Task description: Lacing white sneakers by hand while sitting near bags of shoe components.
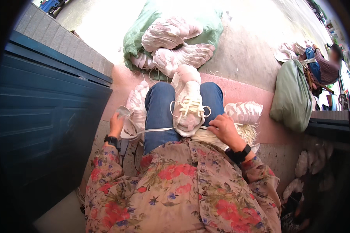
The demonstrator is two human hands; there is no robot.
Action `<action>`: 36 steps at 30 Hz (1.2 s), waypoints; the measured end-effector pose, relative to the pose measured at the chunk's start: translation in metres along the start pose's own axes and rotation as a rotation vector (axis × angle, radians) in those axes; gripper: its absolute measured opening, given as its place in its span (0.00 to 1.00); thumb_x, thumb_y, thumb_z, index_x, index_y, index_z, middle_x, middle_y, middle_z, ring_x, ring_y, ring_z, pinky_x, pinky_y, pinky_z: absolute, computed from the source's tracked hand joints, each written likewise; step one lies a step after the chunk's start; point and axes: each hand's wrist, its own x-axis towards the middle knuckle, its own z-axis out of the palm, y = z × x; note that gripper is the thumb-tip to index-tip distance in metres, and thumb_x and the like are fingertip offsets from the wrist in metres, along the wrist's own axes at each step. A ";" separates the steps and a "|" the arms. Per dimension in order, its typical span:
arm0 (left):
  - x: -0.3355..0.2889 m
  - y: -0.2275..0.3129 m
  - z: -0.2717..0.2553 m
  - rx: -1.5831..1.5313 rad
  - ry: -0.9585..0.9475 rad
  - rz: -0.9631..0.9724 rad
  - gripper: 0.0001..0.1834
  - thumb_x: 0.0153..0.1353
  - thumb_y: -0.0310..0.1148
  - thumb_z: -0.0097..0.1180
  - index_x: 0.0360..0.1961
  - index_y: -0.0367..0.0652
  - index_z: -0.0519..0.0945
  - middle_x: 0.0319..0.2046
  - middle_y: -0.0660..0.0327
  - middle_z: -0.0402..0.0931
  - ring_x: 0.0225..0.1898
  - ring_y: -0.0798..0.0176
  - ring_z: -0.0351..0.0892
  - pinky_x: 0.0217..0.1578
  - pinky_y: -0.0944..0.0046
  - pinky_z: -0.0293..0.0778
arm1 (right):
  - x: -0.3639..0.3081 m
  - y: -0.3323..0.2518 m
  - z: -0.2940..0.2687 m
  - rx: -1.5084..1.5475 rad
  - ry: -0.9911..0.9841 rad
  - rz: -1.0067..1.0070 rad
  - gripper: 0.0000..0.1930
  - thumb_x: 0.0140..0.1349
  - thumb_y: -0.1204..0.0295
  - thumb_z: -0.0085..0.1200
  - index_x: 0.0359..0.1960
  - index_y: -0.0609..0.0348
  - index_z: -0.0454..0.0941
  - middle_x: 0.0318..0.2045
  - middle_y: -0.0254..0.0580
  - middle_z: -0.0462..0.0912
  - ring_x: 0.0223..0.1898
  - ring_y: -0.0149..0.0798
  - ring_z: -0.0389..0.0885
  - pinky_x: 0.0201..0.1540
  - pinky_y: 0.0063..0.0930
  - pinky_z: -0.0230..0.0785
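A white sneaker [189,103] stands between my knees, its toe away from me and its cream laces [191,105] looped at both sides. One flat white lace [157,129] stretches from it across my left thigh. At the left, my left hand [116,125] closes on the pale edge of another white shoe [129,127], its fingertips partly hidden. My right hand [224,131] is beside the sneaker over my right thigh, fingers pinched on a short white lace end [203,127]. Below that hand lies a bundle of cream laces [247,133].
A green sack [134,37] with several white shoes [179,42] lies ahead. More shoes sit left [138,95] and right [243,112] of my legs. A blue door [46,112] stands left. At right are a full green sack [293,95] and a seated person [327,70].
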 end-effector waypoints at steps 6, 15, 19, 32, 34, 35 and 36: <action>-0.047 -0.084 0.012 -0.029 -0.112 -0.334 0.23 0.52 0.38 0.61 0.43 0.31 0.74 0.39 0.41 0.77 0.44 0.41 0.76 0.42 0.52 0.71 | 0.013 -0.025 0.016 -0.250 -0.113 -0.074 0.06 0.46 0.69 0.59 0.22 0.53 0.75 0.26 0.38 0.71 0.37 0.43 0.70 0.40 0.39 0.60; -0.024 -0.083 0.034 0.055 0.088 -0.186 0.37 0.46 0.35 0.64 0.58 0.35 0.64 0.47 0.46 0.73 0.50 0.45 0.72 0.50 0.53 0.68 | 0.023 -0.041 -0.094 1.085 0.165 0.352 0.06 0.68 0.72 0.44 0.32 0.58 0.70 0.19 0.30 0.69 0.23 0.26 0.67 0.31 0.25 0.63; 0.013 -0.075 0.034 -0.094 -0.049 0.048 0.41 0.45 0.37 0.67 0.60 0.39 0.62 0.53 0.45 0.68 0.55 0.43 0.67 0.55 0.53 0.64 | 0.005 -0.047 -0.166 1.353 0.599 0.107 0.07 0.68 0.70 0.44 0.39 0.61 0.69 0.16 0.29 0.64 0.19 0.27 0.63 0.32 0.25 0.64; 0.058 -0.029 0.018 0.343 -0.334 -0.005 0.32 0.45 0.36 0.65 0.54 0.43 0.70 0.55 0.47 0.67 0.58 0.40 0.62 0.53 0.45 0.65 | -0.005 -0.044 -0.132 1.516 0.203 0.395 0.08 0.68 0.67 0.46 0.42 0.56 0.72 0.18 0.24 0.64 0.17 0.20 0.60 0.18 0.16 0.51; 0.056 -0.022 0.015 0.407 -0.364 -0.006 0.23 0.47 0.36 0.64 0.46 0.43 0.77 0.49 0.47 0.74 0.53 0.40 0.70 0.49 0.47 0.70 | -0.005 -0.046 -0.126 1.357 0.250 0.419 0.10 0.68 0.70 0.45 0.48 0.57 0.70 0.20 0.27 0.69 0.18 0.21 0.63 0.20 0.15 0.55; 0.055 -0.021 0.013 0.429 -0.346 0.006 0.20 0.48 0.36 0.64 0.43 0.42 0.78 0.45 0.47 0.75 0.49 0.40 0.72 0.46 0.48 0.72 | -0.005 -0.046 -0.122 1.295 0.262 0.413 0.12 0.68 0.71 0.45 0.50 0.58 0.70 0.21 0.28 0.72 0.18 0.22 0.64 0.20 0.15 0.57; 0.052 -0.022 0.010 0.469 -0.325 0.003 0.17 0.49 0.36 0.63 0.39 0.41 0.80 0.42 0.47 0.77 0.46 0.40 0.75 0.44 0.48 0.73 | -0.004 -0.045 -0.119 1.300 0.266 0.405 0.17 0.67 0.69 0.47 0.56 0.58 0.69 0.27 0.29 0.77 0.21 0.20 0.67 0.24 0.11 0.61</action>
